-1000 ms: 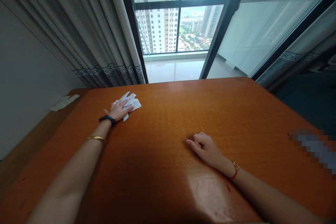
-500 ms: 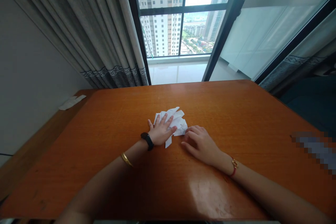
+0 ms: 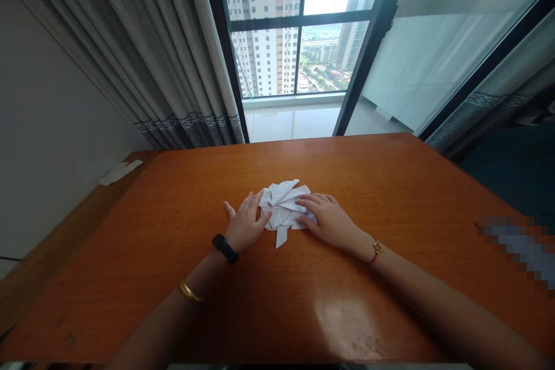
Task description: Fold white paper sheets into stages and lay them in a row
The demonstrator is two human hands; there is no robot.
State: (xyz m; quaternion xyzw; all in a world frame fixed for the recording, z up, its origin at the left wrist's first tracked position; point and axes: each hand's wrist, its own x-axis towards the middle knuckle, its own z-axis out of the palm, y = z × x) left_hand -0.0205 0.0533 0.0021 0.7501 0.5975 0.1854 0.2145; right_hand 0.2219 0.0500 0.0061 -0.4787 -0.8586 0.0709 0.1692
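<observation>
A folded white paper piece (image 3: 284, 203), with layered pointed flaps and one strip sticking out toward me, lies flat on the brown wooden table (image 3: 269, 300). My left hand (image 3: 246, 222) rests at its left edge, fingers stretched and the little finger spread out; the thumb touches the paper's lower left side. Over the right side of the paper lies my right hand (image 3: 327, 221), its fingers laid on top and the thumb apart at the lower right edge. Some of the right flaps are hidden under those fingers.
A flat white paper scrap (image 3: 120, 172) lies at the far left, by the wall. On the table's right side is a pixelated object (image 3: 520, 248) that I cannot make out. Beyond the far edge are a grey curtain (image 3: 173, 58) and a framed glass door (image 3: 299, 23).
My left hand has slid left off the top of the paper to its edge, uncovering the middle. My right hand has moved from beside the paper onto its right side.
</observation>
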